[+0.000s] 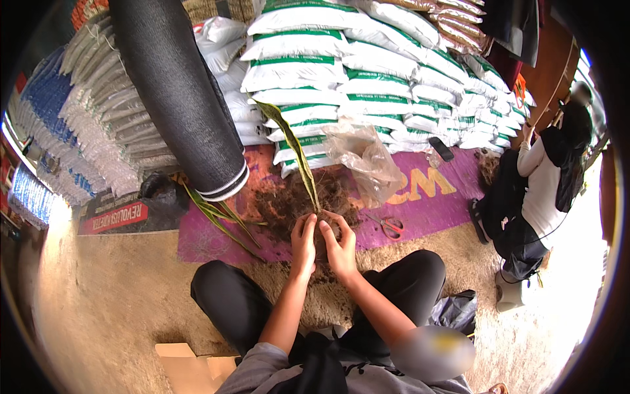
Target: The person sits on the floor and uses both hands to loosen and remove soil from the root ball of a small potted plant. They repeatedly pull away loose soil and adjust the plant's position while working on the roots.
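Both my left hand and my right hand are cupped around a brown fibrous root ball, thumbs near its top. From it rises one long snake plant leaf, green with yellow margins. Behind my hands, loose brown coir-like fibre is spread over a purple printed banner. Scissors with orange-red handles lie to the right of my right hand. A crumpled clear plastic bag sits beyond them. More snake plant leaves rest on the banner at left.
Stacked white-and-green sacks form a wall behind the banner. A large black roll juts in from the upper left. One phone lies by the sacks. At right sits another person. Cardboard is on the floor at lower left.
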Demonstrator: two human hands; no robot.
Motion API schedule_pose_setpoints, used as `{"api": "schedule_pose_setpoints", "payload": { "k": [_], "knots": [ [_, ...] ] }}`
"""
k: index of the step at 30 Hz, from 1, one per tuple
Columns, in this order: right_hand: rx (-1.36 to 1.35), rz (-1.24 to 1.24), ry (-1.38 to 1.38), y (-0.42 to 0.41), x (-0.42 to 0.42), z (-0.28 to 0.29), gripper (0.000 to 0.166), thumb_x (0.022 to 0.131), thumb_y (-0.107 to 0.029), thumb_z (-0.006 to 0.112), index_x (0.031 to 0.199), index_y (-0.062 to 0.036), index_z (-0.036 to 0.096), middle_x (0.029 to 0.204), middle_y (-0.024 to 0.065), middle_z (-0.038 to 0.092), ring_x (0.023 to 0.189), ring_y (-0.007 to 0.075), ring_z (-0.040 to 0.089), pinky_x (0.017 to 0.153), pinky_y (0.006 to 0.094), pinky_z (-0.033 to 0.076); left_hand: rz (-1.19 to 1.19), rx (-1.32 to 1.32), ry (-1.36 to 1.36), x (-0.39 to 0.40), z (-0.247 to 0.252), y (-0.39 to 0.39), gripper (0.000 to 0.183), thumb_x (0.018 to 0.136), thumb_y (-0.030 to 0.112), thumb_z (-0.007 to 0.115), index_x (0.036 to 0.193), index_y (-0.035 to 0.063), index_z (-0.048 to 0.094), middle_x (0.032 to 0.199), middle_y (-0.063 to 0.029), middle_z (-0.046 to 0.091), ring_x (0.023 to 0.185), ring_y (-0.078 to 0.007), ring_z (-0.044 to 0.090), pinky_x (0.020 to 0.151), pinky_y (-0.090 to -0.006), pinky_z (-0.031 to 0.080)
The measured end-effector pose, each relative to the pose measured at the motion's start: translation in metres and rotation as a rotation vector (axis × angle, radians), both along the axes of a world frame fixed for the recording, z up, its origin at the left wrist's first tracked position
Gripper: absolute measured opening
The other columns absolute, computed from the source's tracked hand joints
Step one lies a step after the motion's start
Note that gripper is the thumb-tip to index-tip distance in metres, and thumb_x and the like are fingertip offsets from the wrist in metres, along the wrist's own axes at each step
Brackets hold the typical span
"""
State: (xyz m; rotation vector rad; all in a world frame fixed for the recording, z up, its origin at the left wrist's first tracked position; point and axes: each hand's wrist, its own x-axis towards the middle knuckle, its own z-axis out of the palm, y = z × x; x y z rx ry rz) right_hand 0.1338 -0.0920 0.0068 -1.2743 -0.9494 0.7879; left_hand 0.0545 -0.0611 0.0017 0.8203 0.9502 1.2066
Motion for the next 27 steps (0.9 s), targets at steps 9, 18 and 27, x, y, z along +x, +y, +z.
{"api": "schedule_pose_setpoints", "payload": {
  "k": [9,18,27],
  "knots": [
    [0.118,0.111,0.263,0.014,0.023,0.036,0.055,0.097,-0.044,0.033,0.133,-0.0041,0.045,0.135,0.0082,0.047,0.124,0.0223,0.044,0.100,0.0355,0.032,-0.095,-0.091,-0.073,-0.020,0.042,0.029,0.039,0.089,0.036,0.056,0.113,0.0049,0.056,0.108,-0.0058,0.058,0.100,-0.0145,0.054,0.088,-0.0292,0.041],
    [0.219,0.055,-0.112,0.010,-0.012,0.025,0.036,0.098,-0.019,0.037,0.121,0.0040,0.053,0.117,0.0164,0.059,0.113,0.0208,0.052,0.097,0.0303,0.037,-0.173,-0.096,-0.349,-0.023,0.005,0.034,0.031,0.089,0.030,0.059,0.108,0.0057,0.058,0.101,-0.0038,0.059,0.092,-0.0132,0.057,0.079,-0.0282,0.046],
    [0.081,0.215,0.039,0.011,-0.008,0.018,0.034,0.096,-0.019,0.046,0.121,0.0034,0.052,0.111,0.0144,0.060,0.103,0.0149,0.053,0.092,0.0285,0.040,-0.018,-0.024,-0.189,-0.027,0.013,0.023,0.029,0.093,0.029,0.053,0.104,0.0021,0.058,0.095,-0.0029,0.059,0.088,-0.0115,0.056,0.079,-0.0268,0.044]
  ]
}}
